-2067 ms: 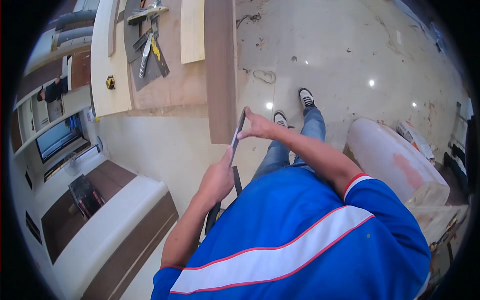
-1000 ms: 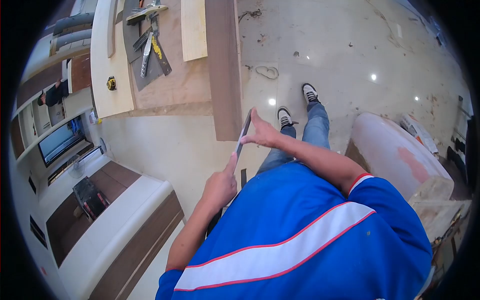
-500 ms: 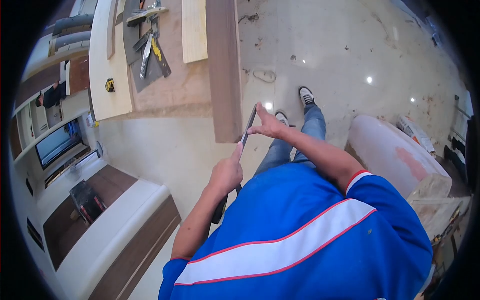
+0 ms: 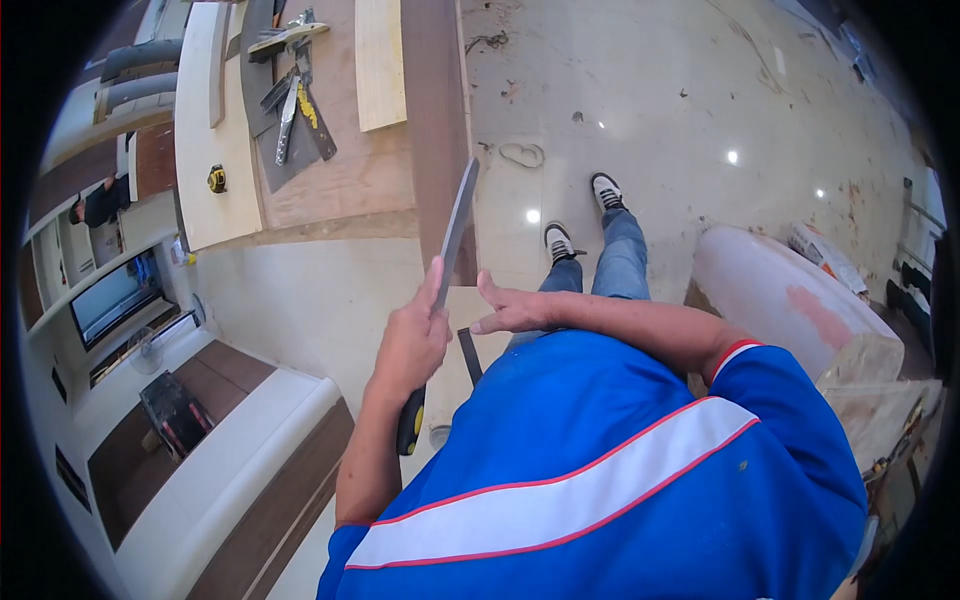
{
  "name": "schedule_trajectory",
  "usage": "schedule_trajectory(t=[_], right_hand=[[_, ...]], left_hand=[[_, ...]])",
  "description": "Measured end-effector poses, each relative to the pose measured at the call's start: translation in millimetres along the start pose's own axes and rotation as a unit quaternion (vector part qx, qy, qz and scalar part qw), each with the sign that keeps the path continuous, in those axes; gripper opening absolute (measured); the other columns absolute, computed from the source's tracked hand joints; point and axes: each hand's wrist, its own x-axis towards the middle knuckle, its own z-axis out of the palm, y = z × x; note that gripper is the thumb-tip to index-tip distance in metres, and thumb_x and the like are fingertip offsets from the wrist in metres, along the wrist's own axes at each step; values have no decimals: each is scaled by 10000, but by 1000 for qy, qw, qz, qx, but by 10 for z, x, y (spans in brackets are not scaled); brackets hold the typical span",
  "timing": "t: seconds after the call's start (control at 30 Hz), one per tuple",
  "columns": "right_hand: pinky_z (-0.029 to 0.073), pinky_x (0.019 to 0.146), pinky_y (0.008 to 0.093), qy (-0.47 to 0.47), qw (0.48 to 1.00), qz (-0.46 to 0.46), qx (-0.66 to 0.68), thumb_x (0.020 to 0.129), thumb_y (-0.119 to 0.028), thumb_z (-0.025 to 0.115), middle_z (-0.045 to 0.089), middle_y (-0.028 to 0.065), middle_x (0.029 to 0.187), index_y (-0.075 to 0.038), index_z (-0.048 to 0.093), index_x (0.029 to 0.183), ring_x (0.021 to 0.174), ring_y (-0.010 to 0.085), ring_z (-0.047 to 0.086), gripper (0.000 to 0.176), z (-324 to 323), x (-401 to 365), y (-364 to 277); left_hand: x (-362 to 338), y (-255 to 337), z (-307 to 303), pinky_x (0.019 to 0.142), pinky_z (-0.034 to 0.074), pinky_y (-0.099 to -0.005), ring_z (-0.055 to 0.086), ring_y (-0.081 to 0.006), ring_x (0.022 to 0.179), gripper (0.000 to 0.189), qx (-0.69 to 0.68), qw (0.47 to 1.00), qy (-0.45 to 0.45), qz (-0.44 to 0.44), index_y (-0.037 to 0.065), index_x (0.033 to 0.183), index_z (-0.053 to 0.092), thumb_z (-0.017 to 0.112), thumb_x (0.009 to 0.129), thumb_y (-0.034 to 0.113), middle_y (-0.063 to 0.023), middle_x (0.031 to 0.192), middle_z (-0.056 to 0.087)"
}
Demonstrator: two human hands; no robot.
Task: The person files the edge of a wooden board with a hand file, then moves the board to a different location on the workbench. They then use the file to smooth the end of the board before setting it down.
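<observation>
My left hand (image 4: 412,338) is closed around a long grey metal blade (image 4: 458,225), which looks like a file or saw. The blade slants up past the brown board (image 4: 436,110), its tip near the board's right edge. Below the same hand shows a black and yellow handle (image 4: 411,420); its join with the blade is hidden. Just right of the blade, my right hand (image 4: 512,308) has its thumb and fingers apart and holds nothing. A narrow dark strip (image 4: 470,356) lies below its thumb.
On the workbench (image 4: 370,185) are a tape measure (image 4: 217,179), scrapers (image 4: 290,120) and a pale plank (image 4: 381,65). A white curved piece (image 4: 790,300) stands at right. A brown and white counter (image 4: 260,440) is lower left. A person (image 4: 103,202) is far left.
My right hand has come off the blade and moved down. My left hand has moved left and slightly up with the blade, whose tip is now higher. The handle shows more.
</observation>
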Motion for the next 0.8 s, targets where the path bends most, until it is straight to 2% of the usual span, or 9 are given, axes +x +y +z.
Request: schedule_trajectory(t=[0.1, 0.2, 0.27, 0.33, 0.47, 0.57, 0.67, 0.77, 0.8], right_hand=[[153, 1257, 380, -99, 992, 1, -75, 867, -628, 675, 62, 430, 1587, 198, -82, 1501, 1532, 447, 80, 1287, -81, -110, 58], [160, 1255, 378, 71, 988, 91, -103, 821, -679, 700, 78, 408, 1598, 170, -83, 1517, 1535, 409, 136, 1348, -126, -45, 348], [175, 1253, 379, 133, 987, 42, -84, 734, -689, 772, 92, 403, 1599, 171, -67, 1520, 1531, 411, 157, 1435, -244, 28, 369], [192, 1251, 374, 175, 982, -3, -68, 613, -676, 868, 133, 397, 1595, 173, -57, 1520, 1523, 412, 191, 1548, -249, 132, 355], [303, 1202, 399, 230, 971, 2, -71, 602, -661, 875, 287, 423, 1518, 186, -18, 1511, 1445, 461, 347, 1530, -110, 306, 358], [332, 1185, 404, 253, 963, 21, -95, 576, -672, 880, 334, 414, 1498, 171, -3, 1519, 1423, 467, 384, 1542, -267, 441, 553], [333, 1185, 402, 261, 960, 8, -99, 563, -677, 882, 336, 412, 1499, 170, 8, 1519, 1422, 464, 388, 1547, -589, 462, 683], [236, 1238, 380, 230, 967, 13, -108, 600, -704, 849, 172, 422, 1570, 193, -44, 1509, 1499, 437, 246, 1558, -566, 313, 452], [244, 1235, 381, 238, 963, 9, -127, 596, -696, 857, 173, 417, 1572, 175, -60, 1517, 1493, 446, 255, 1565, -464, 292, 431]], left_hand=[[-230, -156, 92, 493, 471, -290, 502, -101, 486, 667, 23, 999, -33, -26, 201, 1606, 301, 444, 975, 42, -65, 697, 592], [-474, -329, 148, 589, 516, -322, 568, -144, 564, 659, 44, 994, -79, -63, 203, 1602, 309, 452, 980, 43, -85, 716, 617], [-571, -466, 203, 694, 536, -354, 619, -189, 650, 657, 75, 991, -93, -67, 195, 1597, 312, 466, 978, 37, -133, 726, 631], [-645, -463, 224, 708, 533, -364, 631, -220, 661, 659, 101, 987, -102, -78, 193, 1591, 320, 471, 971, 30, -163, 729, 629], [-634, -489, 274, 727, 538, -421, 667, -355, 685, 662, 106, 987, -96, -79, 189, 1572, 350, 491, 945, 34, -252, 757, 640], [-325, -618, 437, 749, 515, -549, 656, -472, 753, 688, 189, 978, -85, -23, 182, 1574, 305, 508, 923, 89, -288, 813, 666], [-60, -572, 529, 731, 513, -546, 653, -466, 745, 684, 205, 976, -75, -19, 175, 1570, 309, 503, 920, 84, -277, 805, 666], [-174, -473, 461, 724, 515, -538, 654, -464, 743, 692, 226, 971, -80, -13, 170, 1571, 305, 501, 914, 80, -282, 797, 661], [-302, -424, 400, 722, 515, -537, 654, -465, 744, 695, 194, 975, -100, -32, 166, 1571, 303, 503, 911, 80, -284, 796, 660]])
